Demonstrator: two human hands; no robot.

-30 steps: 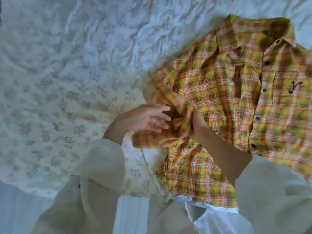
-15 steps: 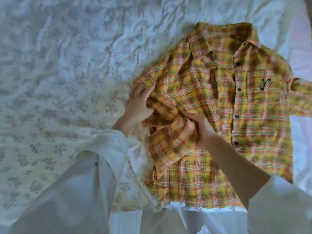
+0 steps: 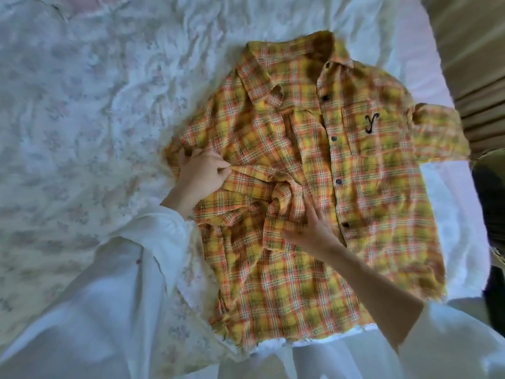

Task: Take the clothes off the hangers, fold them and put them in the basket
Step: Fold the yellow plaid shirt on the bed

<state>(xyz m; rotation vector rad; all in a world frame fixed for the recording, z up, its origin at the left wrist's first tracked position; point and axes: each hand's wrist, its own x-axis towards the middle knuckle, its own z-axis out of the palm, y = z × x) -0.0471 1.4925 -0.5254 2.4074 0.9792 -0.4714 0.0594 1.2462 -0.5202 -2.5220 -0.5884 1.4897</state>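
Now the bed [image 3: 90, 110] is carrying one plaid shirt [image 3: 341, 187], lying face up and buttoned, collar away from the person, with no hanger on it. Since a second ago the sleeve that was being lifted and bunched between both hands is lying across the shirt's front, crumpled near the placket; in my judgement the first fold is landing, and smoothing comes next. The other sleeve [image 3: 437, 135] is sticking out toward the bed's edge, not yet folded. Two hands are working: the left hand [image 3: 200, 175] is pinching the cloth at the shoulder fold, fingers curled round it, and the right hand [image 3: 311, 231] is pressing flat on the folded sleeve, fingers straight and spread. I cannot make out the basket with certainty; something dark is showing at the right edge.
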